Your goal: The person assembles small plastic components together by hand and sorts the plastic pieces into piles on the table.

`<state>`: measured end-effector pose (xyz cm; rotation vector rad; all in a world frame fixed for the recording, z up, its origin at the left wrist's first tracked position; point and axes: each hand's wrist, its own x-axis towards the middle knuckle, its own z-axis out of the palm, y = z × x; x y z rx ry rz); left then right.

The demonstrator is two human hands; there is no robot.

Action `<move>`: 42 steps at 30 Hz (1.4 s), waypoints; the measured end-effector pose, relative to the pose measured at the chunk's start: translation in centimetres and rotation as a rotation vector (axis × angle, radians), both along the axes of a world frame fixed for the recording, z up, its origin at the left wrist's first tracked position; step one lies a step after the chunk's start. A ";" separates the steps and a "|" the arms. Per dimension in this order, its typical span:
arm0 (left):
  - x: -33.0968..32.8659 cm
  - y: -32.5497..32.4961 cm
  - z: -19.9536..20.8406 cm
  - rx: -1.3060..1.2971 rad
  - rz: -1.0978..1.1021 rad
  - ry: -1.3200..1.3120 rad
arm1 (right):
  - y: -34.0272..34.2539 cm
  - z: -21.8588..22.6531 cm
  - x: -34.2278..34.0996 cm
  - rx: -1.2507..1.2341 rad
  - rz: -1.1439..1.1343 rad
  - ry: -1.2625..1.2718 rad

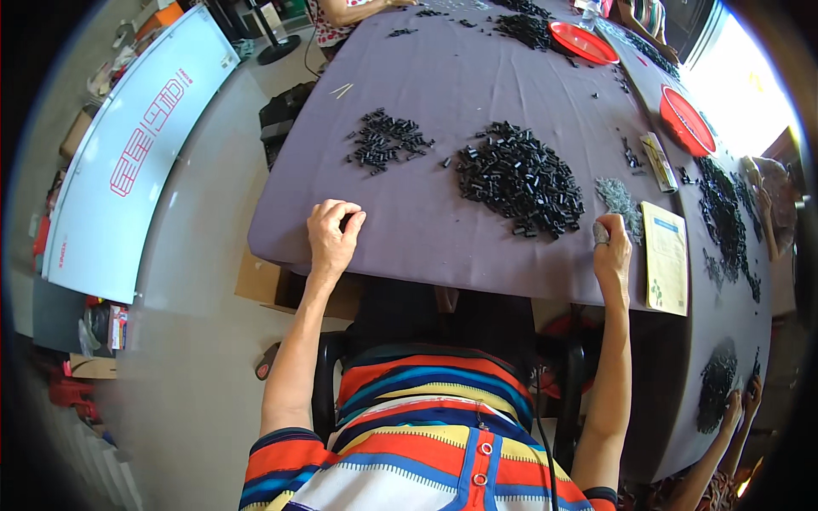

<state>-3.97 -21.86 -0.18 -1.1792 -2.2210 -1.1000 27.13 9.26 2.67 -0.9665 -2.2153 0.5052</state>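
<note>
My left hand (334,237) is closed above the table's near left edge, its curled fingers around a small black tube-like piece (345,222) that is mostly hidden. Over at the right, my right hand (613,249) is pinched beside a small heap of tiny grey parts (619,203). A grey wrap covers one of its fingers, and whatever its fingertips hold cannot be made out. Between the hands and farther back lies a large heap of short black tube-like pieces (518,180). A smaller, looser group of black pieces (383,140) lies to its left.
A purple-grey cloth covers the table (426,243). A yellow booklet (665,258) and a narrow box (659,162) lie at right. Two red basins (583,43) stand farther off. Other people's hands (738,407) work at the table's edges. A white signboard (141,153) stands left.
</note>
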 end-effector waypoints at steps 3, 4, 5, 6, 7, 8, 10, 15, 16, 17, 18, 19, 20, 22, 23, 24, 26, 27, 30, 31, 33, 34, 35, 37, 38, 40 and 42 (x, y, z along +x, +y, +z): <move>-0.1 0.0 -0.3 0.013 0.001 -0.026 | -0.7 0.2 -0.6 -0.119 -0.021 0.095; -0.3 0.0 -0.4 0.019 0.003 -0.038 | -0.5 0.0 -0.7 -0.120 -0.016 0.101; -0.4 0.0 -0.3 0.014 -0.014 -0.048 | -0.3 -0.6 -0.7 -0.170 -0.010 0.127; -0.5 -0.1 -0.3 0.012 -0.010 -0.043 | -0.2 -0.9 -0.8 -0.221 -0.005 0.153; -0.5 0.0 -0.3 0.027 -0.026 -0.067 | -0.2 -1.0 -0.7 -0.219 -0.024 0.149; -0.6 -0.1 -0.2 0.041 -0.042 -0.091 | 0.1 -1.3 -0.8 -0.222 -0.023 0.152; -0.9 -0.2 0.0 0.084 -0.059 -0.259 | 0.4 -1.9 -0.9 -0.253 -0.030 0.277; -2.2 -0.1 1.1 0.129 -0.019 -0.315 | -0.1 -2.3 -0.3 -0.265 -0.006 0.367; -2.3 0.4 1.5 0.131 -0.016 -0.263 | -0.5 -2.2 -0.4 -0.255 -0.022 0.376; -2.2 0.9 1.8 0.130 -0.029 -0.259 | -0.7 -2.0 -0.3 -0.244 -0.040 0.384; -2.1 1.5 2.2 0.133 -0.056 -0.260 | -0.6 -2.2 -0.4 -0.216 -0.026 0.398; -1.4 2.3 2.7 0.137 -0.085 -0.263 | -0.3 -2.6 -0.3 -0.243 -0.024 0.422; -0.6 3.2 3.1 0.116 -0.123 -0.299 | -0.1 -2.8 -0.1 -0.270 -0.023 0.445; 0.7 5.0 3.2 0.104 -0.211 -0.368 | -0.2 -2.4 0.2 -0.280 -0.028 0.489; 1.2 5.9 3.0 0.105 -0.250 -0.364 | -0.4 -1.7 0.3 -0.354 -0.018 0.582; 1.5 6.9 2.8 0.106 -0.288 -0.361 | -0.6 -0.8 0.3 -0.429 -0.007 0.675; 1.8 9.3 2.1 0.130 -0.348 -0.322 | -1.0 0.9 0.9 -0.379 0.021 0.733; 1.6 10.5 1.6 0.162 -0.374 -0.276 | -1.3 1.6 0.9 -0.369 0.021 0.741; 1.1 14.3 0.6 0.148 -0.402 -0.205 | -1.3 1.5 1.1 -0.339 0.019 0.740; 0.8 15.2 0.5 0.123 -0.385 -0.160 | -1.3 1.3 0.9 -0.348 0.026 0.723; 0.6 16.7 0.0 0.123 -0.364 -0.186 | -1.3 0.6 0.9 -0.395 0.051 0.662; 0.7 17.3 -0.2 0.125 -0.336 -0.211 | -1.2 0.2 0.7 -0.416 0.039 0.648; 0.8 17.8 -0.5 0.124 -0.334 -0.216 | -1.1 0.0 0.8 -0.420 0.033 0.644; 1.0 18.9 -0.7 0.140 -0.362 -0.250 | -1.3 0.0 0.5 -0.409 0.033 0.632; 1.2 19.5 -0.7 0.158 -0.341 -0.266 | -1.4 0.1 0.3 -0.417 0.031 0.633; 1.8 20.2 -0.7 0.147 -0.348 -0.299 | -1.5 -0.3 0.2 -0.439 0.019 0.624; 2.4 20.8 -0.5 0.145 -0.364 -0.339 | -1.4 -0.6 0.4 -0.456 0.005 0.618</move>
